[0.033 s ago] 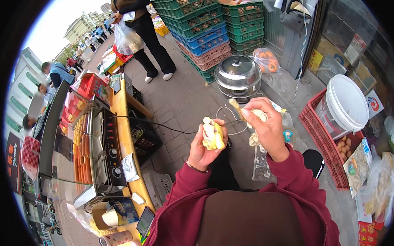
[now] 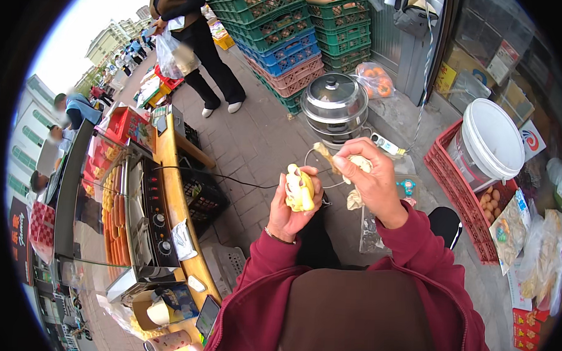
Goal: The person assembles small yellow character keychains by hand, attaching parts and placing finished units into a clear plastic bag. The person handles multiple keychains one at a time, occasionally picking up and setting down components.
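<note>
Seen from above, over dark red sleeves and a brown front. Left hand (image 2: 292, 204) raised at chest height, fingers curled shut around a pale yellow, lumpy piece of food (image 2: 300, 188), which stands upright in the grip with its top clear of the thumb. Right hand (image 2: 370, 178) just beside it, a little higher, fingers closed on a strip of pale peel or husk (image 2: 324, 152) that pokes out up and to the left past the knuckles; more pale scraps (image 2: 355, 200) hanging under that palm. Hands near each other but not touching. Below and beyond them, grey paved ground with a thin dark cable (image 2: 243, 181) running across it. Straight ahead, a steel pot with a lid (image 2: 334, 103) on the pavement, and behind it stacked green, blue and pink crates (image 2: 285, 46). A clear bag of orange fruit (image 2: 374, 80) just beside the pot, against the wall. To the right, a white lidded bucket (image 2: 489, 142) sitting in a red crate (image 2: 457, 194). To the left, a wooden counter (image 2: 172, 190) carrying a roller grill with sausages (image 2: 115, 213). Further off, a person in black trousers (image 2: 205, 49) standing with a plastic bag.
</note>
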### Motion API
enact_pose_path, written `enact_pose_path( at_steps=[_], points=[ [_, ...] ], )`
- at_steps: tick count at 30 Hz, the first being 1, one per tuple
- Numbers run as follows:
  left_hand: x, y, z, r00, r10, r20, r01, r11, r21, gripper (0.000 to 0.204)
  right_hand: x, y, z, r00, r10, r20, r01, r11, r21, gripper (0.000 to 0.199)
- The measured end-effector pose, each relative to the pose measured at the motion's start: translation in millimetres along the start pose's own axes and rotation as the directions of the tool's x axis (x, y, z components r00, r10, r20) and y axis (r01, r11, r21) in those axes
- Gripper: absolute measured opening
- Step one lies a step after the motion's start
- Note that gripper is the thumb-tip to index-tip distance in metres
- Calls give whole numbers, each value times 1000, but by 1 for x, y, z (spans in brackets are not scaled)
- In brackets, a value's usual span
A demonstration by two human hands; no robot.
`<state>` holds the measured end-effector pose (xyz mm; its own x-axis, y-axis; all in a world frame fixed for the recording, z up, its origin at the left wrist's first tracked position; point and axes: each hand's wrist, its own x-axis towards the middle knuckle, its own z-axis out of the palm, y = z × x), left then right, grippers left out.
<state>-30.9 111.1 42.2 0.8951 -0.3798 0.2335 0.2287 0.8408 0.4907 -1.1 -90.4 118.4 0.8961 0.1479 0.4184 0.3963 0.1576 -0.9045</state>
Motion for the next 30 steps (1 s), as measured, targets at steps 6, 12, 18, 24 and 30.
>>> enact_pose_path(
  at_steps=[6, 12, 18, 24, 30],
  points=[
    [14, -28, -11, 962, -147, -230, 87, 964, -252, 54, -15, 26, 26, 975, -221, -28, 211, 955, -207, 12],
    [35, -44, -35, 989, -62, -136, 30, 972, -231, 47, -45, 29, 9, 966, -258, -29, 239, 928, -285, 14],
    [42, -85, -46, 911, -261, -321, 124, 912, -392, 47, -42, 56, -6, 950, -248, -192, 149, 895, -421, 14],
    [65, -96, -60, 881, -232, -411, 95, 940, -328, 43, -60, 67, -19, 957, -239, -162, 149, 890, -432, 21],
    [95, -87, -65, 978, -103, -183, 90, 993, -77, 47, -34, 77, -52, 928, -217, -302, 16, 834, -552, 19]
  ],
)
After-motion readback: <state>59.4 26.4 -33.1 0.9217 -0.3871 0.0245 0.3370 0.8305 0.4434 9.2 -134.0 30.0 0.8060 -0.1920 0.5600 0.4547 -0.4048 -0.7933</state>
